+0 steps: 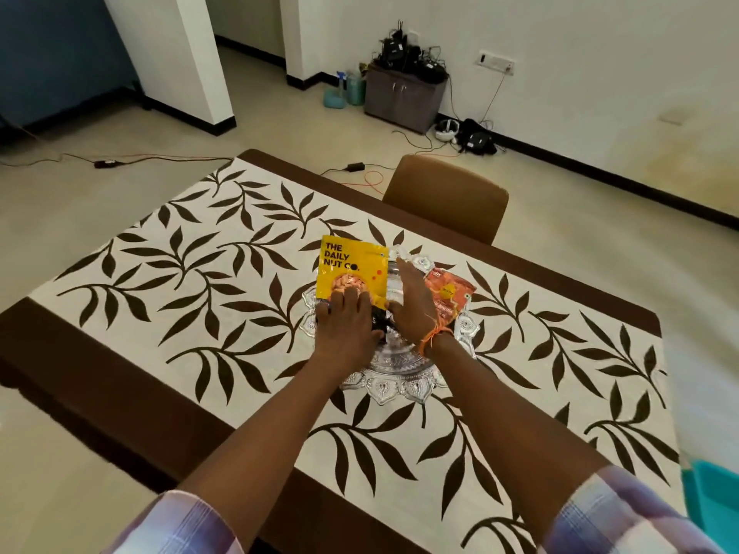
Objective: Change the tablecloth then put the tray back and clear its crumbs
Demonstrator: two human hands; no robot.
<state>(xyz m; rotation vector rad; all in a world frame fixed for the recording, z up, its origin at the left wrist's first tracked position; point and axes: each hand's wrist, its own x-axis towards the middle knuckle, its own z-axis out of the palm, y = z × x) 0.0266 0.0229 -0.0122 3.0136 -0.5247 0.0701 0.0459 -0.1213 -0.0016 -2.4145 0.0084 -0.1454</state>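
Observation:
A cream tablecloth (192,281) with brown leaf print and a brown border covers the table. An ornate silver tray (394,383) rests on it near the middle. A yellow nut packet (348,267) lies tilted on the tray's left side, and my left hand (346,323) presses flat on the packet's lower part. My right hand (412,299) lies with its fingers apart on the tray's middle, between the yellow packet and an orange snack packet (450,295) at the tray's right. Crumbs are too small to make out.
A brown chair (448,193) stands at the table's far side. A teal object (716,501) sits at the lower right edge. Cables (368,179) and a power adapter lie on the floor beyond the table, with a small cabinet (404,95) against the wall.

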